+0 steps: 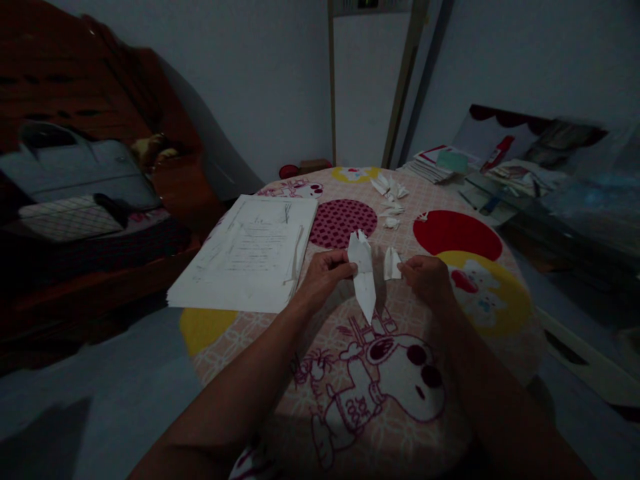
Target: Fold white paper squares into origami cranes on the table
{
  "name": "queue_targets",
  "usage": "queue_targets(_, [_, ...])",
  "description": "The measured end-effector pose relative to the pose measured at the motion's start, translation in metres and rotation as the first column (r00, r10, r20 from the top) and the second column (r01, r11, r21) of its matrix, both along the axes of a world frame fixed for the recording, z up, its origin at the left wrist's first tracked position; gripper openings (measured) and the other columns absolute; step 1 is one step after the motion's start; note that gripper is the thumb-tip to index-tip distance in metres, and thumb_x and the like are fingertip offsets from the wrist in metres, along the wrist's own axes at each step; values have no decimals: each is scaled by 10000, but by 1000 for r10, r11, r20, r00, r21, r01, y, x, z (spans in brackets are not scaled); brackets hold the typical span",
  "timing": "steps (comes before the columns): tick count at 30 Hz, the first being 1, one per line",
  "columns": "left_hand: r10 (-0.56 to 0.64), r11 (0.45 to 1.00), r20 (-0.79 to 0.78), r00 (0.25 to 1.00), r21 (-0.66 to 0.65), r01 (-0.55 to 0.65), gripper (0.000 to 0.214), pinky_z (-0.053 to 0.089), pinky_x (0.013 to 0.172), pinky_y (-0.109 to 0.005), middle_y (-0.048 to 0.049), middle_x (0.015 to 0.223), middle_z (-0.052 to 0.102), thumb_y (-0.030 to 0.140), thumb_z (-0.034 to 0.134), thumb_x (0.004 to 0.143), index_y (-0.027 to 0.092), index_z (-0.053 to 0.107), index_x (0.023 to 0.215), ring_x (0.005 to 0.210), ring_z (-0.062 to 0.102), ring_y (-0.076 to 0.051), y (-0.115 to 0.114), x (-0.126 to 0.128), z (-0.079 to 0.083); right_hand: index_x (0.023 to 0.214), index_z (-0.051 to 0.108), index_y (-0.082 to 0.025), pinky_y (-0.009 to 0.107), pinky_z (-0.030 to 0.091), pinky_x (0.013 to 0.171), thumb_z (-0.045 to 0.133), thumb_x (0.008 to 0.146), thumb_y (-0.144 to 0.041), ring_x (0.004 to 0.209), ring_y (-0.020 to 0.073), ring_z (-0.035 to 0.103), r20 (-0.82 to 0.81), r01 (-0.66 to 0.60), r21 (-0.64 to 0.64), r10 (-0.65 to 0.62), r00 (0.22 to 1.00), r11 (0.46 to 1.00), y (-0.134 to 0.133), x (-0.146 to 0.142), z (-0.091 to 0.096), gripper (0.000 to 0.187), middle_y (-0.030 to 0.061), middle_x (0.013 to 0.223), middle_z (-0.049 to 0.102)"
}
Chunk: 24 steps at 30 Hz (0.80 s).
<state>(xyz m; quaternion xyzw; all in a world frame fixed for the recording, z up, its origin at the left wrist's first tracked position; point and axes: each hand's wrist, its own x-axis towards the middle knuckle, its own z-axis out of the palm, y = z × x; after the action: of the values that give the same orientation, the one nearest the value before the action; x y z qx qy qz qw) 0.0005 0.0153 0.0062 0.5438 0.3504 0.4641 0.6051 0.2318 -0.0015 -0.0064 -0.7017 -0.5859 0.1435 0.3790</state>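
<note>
My left hand (325, 272) is closed in a pinch on a long, pointed folded white paper piece (364, 279), held just above the round table (280, 373). My right hand (427, 277) is closed, its fingertips gripping a smaller folded white paper piece (391, 263) close to the tabletop. The two paper pieces sit a short gap apart between my hands. Several small folded paper shapes (391, 198) lie farther back on the table.
A stack of white sheets (250, 253) lies on the table's left part. The tablecloth carries cartoon dogs and coloured circles. Books and clutter (500, 170) pile up at the back right. A dark wooden bench with a bag (75, 173) stands at the left.
</note>
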Motion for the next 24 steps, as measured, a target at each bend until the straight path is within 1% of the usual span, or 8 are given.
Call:
queue_targets(2, [-5, 1000, 16, 1000, 30, 4, 86, 474, 694, -261, -15, 736, 684, 229, 723, 714, 153, 737, 751, 679, 588, -117, -1, 0, 1, 616, 652, -193, 272, 407, 545, 632, 744, -328, 556, 158, 574, -3, 55, 187, -55, 998, 981, -5, -6, 6, 187, 27, 567, 638])
queue_targets(3, [-12, 999, 19, 1000, 49, 11, 82, 473, 705, -262, -14, 743, 686, 223, 729, 717, 157, 744, 763, 689, 590, -118, -1, 0, 2, 658, 665, -191, 274, 423, 552, 623, 773, -350, 561, 160, 585, -66, 35, 224, -21, 998, 974, -9, -12, 9, 200, 26, 582, 645])
queue_targets(5, [-32, 994, 22, 999, 107, 30, 75, 474, 738, -269, -19, 777, 696, 227, 740, 735, 168, 755, 780, 730, 603, -127, -2, 1, 2, 696, 668, -189, 267, 443, 521, 600, 820, -385, 515, 152, 591, -278, -98, 191, 149, 949, 977, -16, -24, 14, 242, 15, 574, 648])
queue_targets(7, [-52, 981, 5, 999, 188, 50, 72, 479, 778, -285, -33, 833, 707, 239, 747, 756, 181, 767, 795, 792, 619, -145, -3, 1, 3, 695, 670, -187, 264, 459, 501, 602, 825, -398, 498, 151, 597, -434, -244, 153, 288, 854, 957, -21, -35, 18, 257, 12, 573, 658])
queue_targets(11, [-63, 939, -75, 995, 332, 85, 92, 484, 890, -340, -79, 1024, 712, 228, 753, 766, 212, 801, 843, 970, 637, -207, -2, 1, 2, 663, 656, -191, 250, 467, 495, 632, 797, -374, 495, 139, 598, -546, -360, 136, 373, 750, 923, -27, -48, 22, 228, -5, 559, 654])
queue_targets(15, [5, 899, -156, 988, 434, 63, 91, 460, 971, -386, -72, 1120, 673, 231, 750, 788, 272, 812, 840, 1063, 603, -222, -1, 1, 0, 614, 624, -195, 233, 420, 450, 653, 780, -347, 442, 116, 540, -529, -291, 140, 319, 786, 947, -26, -49, 21, 227, -18, 504, 615])
queue_targets(18, [81, 871, -211, 974, 490, 33, 122, 458, 958, -384, -58, 1056, 666, 209, 735, 792, 294, 812, 833, 1019, 588, -209, -1, 0, 2, 607, 619, -195, 228, 394, 438, 654, 787, -335, 439, 112, 519, -492, -239, 158, 286, 822, 958, -26, -48, 18, 231, -22, 488, 592])
queue_targets(24, [12, 891, -253, 967, 441, 105, 215, 484, 838, -332, -72, 908, 716, 190, 607, 861, 245, 813, 839, 883, 638, -189, -2, -3, 7, 635, 648, -187, 231, 344, 456, 647, 798, -334, 479, 103, 459, -483, -231, 182, 291, 826, 956, -25, -45, 15, 219, -31, 520, 541])
